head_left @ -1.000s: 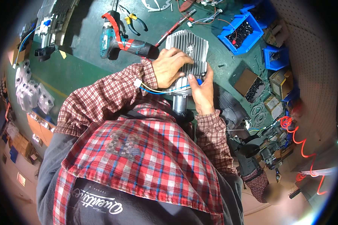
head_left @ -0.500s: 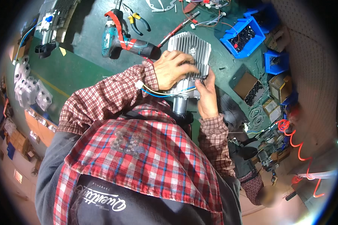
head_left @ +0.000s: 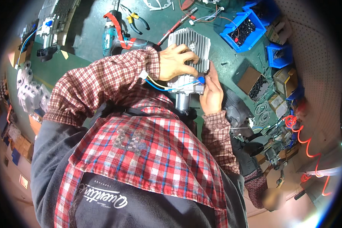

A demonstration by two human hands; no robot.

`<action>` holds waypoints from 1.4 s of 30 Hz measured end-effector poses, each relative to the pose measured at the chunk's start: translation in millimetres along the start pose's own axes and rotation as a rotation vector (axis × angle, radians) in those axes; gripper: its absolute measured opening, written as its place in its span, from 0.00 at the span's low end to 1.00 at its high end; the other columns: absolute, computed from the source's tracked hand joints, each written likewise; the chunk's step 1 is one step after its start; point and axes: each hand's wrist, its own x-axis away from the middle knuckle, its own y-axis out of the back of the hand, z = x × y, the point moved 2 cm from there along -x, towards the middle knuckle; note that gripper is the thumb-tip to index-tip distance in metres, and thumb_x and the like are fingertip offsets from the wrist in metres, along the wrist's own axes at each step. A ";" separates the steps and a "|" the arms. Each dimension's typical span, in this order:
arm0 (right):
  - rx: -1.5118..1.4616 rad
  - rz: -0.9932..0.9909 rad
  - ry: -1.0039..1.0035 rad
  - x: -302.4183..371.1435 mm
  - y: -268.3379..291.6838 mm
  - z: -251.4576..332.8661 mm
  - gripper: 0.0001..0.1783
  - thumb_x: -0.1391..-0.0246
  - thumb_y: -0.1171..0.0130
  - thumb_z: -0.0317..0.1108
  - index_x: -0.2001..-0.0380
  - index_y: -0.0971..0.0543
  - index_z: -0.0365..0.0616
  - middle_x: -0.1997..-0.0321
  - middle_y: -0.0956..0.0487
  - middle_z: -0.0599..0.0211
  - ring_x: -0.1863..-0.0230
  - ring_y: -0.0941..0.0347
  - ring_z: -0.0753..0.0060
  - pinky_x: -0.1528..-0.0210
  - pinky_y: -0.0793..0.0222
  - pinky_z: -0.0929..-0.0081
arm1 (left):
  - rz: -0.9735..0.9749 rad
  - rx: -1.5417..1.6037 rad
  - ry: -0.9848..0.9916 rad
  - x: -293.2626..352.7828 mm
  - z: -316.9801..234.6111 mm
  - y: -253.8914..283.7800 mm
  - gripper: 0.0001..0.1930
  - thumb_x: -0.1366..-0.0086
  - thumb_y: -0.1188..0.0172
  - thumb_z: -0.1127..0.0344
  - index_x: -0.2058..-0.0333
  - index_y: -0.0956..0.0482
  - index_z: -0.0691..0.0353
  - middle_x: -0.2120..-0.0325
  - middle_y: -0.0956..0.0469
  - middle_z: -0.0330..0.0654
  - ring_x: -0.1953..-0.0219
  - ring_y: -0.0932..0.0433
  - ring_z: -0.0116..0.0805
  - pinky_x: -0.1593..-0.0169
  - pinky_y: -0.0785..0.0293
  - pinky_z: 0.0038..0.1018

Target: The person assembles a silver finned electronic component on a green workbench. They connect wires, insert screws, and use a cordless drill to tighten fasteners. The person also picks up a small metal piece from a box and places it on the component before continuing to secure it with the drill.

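Silver unit (head_left: 198,47) has curled L hand (head_left: 174,64) atop, R hand (head_left: 212,94) alongside.

A red plaid apron (head_left: 152,152) overlies a dark grey, white-lettered top (head_left: 59,148); the oversleeves (head_left: 83,89) are checked brown and white.

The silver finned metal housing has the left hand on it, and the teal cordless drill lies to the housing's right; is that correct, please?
Not quite: the head view shows the drill left of the housing; the left hand is on the housing.
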 end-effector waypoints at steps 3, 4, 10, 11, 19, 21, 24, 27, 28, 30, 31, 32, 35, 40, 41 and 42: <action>0.046 -0.052 0.020 3.8 -6.8 0.0 0.30 0.35 0.58 0.30 0.32 0.49 0.37 0.33 0.40 0.59 0.34 0.43 0.68 0.32 0.50 0.70 | 0.022 0.000 0.003 -2.1 -1.5 3.9 0.20 0.45 0.42 0.67 0.52 0.23 0.38 0.50 0.32 0.37 0.48 0.36 0.40 0.49 0.37 0.39; 0.090 -0.060 0.027 1.7 -5.0 -4.4 0.29 0.35 0.59 0.30 0.32 0.48 0.37 0.33 0.40 0.59 0.34 0.43 0.67 0.33 0.50 0.70 | 0.033 -0.009 0.003 -3.1 -2.8 4.3 0.21 0.45 0.42 0.67 0.52 0.23 0.38 0.50 0.32 0.38 0.48 0.36 0.40 0.49 0.37 0.39; 0.184 -0.050 0.102 3.3 -10.8 -7.1 0.29 0.36 0.56 0.32 0.34 0.46 0.38 0.36 0.37 0.59 0.38 0.40 0.69 0.35 0.49 0.72 | -0.001 -0.084 -0.013 2.5 -2.3 2.2 0.21 0.49 0.42 0.65 0.55 0.23 0.36 0.50 0.32 0.36 0.48 0.35 0.40 0.51 0.37 0.38; 0.187 -0.048 0.112 3.7 -13.4 -6.7 0.29 0.36 0.56 0.32 0.34 0.46 0.38 0.36 0.37 0.59 0.38 0.40 0.69 0.35 0.49 0.71 | -0.005 -0.092 -0.025 3.9 -1.9 0.8 0.20 0.48 0.42 0.65 0.55 0.23 0.37 0.50 0.32 0.36 0.48 0.35 0.40 0.51 0.37 0.38; 0.231 -0.193 0.223 3.8 10.1 -22.4 0.23 0.31 0.61 0.37 0.39 0.37 0.37 0.38 0.34 0.59 0.39 0.38 0.70 0.36 0.45 0.71 | -0.134 -0.072 0.040 0.4 -12.6 -2.1 0.22 0.46 0.39 0.63 0.50 0.26 0.46 0.49 0.30 0.36 0.45 0.35 0.39 0.45 0.39 0.39; 0.297 -0.296 0.256 8.5 4.1 -17.7 0.23 0.31 0.62 0.39 0.40 0.36 0.36 0.39 0.33 0.56 0.38 0.38 0.66 0.36 0.44 0.70 | -0.212 -0.048 0.107 1.2 -24.0 -3.7 0.18 0.43 0.42 0.60 0.52 0.25 0.46 0.50 0.30 0.36 0.44 0.35 0.40 0.44 0.40 0.42; 0.839 -0.431 0.440 25.9 -14.6 -11.2 0.22 0.34 0.57 0.35 0.41 0.37 0.33 0.42 0.33 0.48 0.40 0.37 0.54 0.37 0.44 0.64 | -0.542 -0.088 0.410 3.0 -22.3 -5.5 0.25 0.46 0.37 0.56 0.48 0.27 0.51 0.46 0.35 0.47 0.41 0.40 0.50 0.39 0.45 0.47; 1.253 -0.553 0.929 39.0 -86.4 21.0 0.22 0.43 0.49 0.29 0.44 0.33 0.35 0.50 0.30 0.48 0.47 0.36 0.46 0.42 0.43 0.55 | -0.742 0.251 1.050 14.4 3.7 -45.5 0.52 0.55 0.29 0.52 0.35 0.50 0.54 0.42 0.45 0.61 0.40 0.44 0.61 0.35 0.50 0.46; 1.273 -0.300 0.929 30.1 -121.0 34.4 0.22 0.44 0.47 0.29 0.46 0.32 0.36 0.51 0.29 0.49 0.48 0.35 0.47 0.43 0.42 0.55 | -1.078 0.892 0.651 8.7 12.5 -66.9 0.46 0.49 0.33 0.54 0.36 0.49 0.56 0.45 0.42 0.58 0.42 0.40 0.55 0.37 0.46 0.43; 1.293 0.030 0.830 -9.5 -180.2 28.3 0.18 0.45 0.46 0.30 0.51 0.29 0.37 0.51 0.28 0.49 0.49 0.33 0.46 0.45 0.38 0.57 | -1.247 1.646 0.076 2.6 17.5 -96.7 0.40 0.44 0.38 0.55 0.37 0.48 0.58 0.48 0.38 0.55 0.44 0.37 0.49 0.40 0.41 0.40; 1.301 0.102 0.744 -39.0 -208.6 23.4 0.15 0.44 0.46 0.31 0.54 0.28 0.38 0.51 0.28 0.49 0.49 0.32 0.44 0.47 0.35 0.59 | -1.117 1.669 0.222 5.2 9.8 -103.1 0.41 0.44 0.38 0.54 0.37 0.48 0.58 0.48 0.38 0.55 0.44 0.37 0.49 0.40 0.41 0.40; 1.428 0.113 0.605 -72.6 -216.9 13.1 0.14 0.45 0.45 0.33 0.57 0.29 0.39 0.54 0.27 0.48 0.51 0.31 0.42 0.48 0.34 0.58 | -0.910 1.711 0.355 5.2 2.5 -112.7 0.41 0.44 0.38 0.53 0.37 0.48 0.58 0.48 0.37 0.55 0.44 0.36 0.49 0.40 0.40 0.40; 1.788 0.055 0.280 -185.1 -216.7 -74.9 0.22 0.48 0.40 0.36 0.50 0.30 0.43 0.49 0.30 0.54 0.51 0.30 0.48 0.52 0.26 0.57 | -0.582 1.714 0.612 27.1 20.7 -112.4 0.41 0.45 0.39 0.51 0.37 0.48 0.59 0.48 0.37 0.55 0.45 0.36 0.49 0.41 0.40 0.39; 1.993 -0.155 0.379 -215.2 -217.2 -118.0 0.20 0.49 0.42 0.43 0.56 0.23 0.45 0.54 0.30 0.59 0.52 0.32 0.49 0.58 0.29 0.49 | -0.310 1.309 0.851 59.0 47.6 -80.2 0.43 0.46 0.39 0.47 0.38 0.47 0.61 0.49 0.36 0.56 0.46 0.35 0.50 0.41 0.39 0.39; 1.720 -0.130 0.315 -198.7 -225.6 -103.9 0.17 0.42 0.53 0.40 0.57 0.22 0.42 0.49 0.30 0.53 0.53 0.32 0.46 0.56 0.30 0.47 | -0.260 1.021 0.926 60.3 49.6 -72.7 0.43 0.46 0.39 0.46 0.38 0.47 0.61 0.49 0.36 0.56 0.46 0.35 0.50 0.41 0.39 0.39; 1.583 -0.178 0.237 -183.8 -231.2 -84.8 0.18 0.42 0.52 0.40 0.58 0.22 0.40 0.52 0.28 0.51 0.55 0.29 0.48 0.58 0.29 0.50 | -0.163 0.694 1.029 57.5 46.8 -69.3 0.43 0.46 0.39 0.45 0.38 0.47 0.61 0.49 0.36 0.57 0.46 0.35 0.50 0.42 0.39 0.39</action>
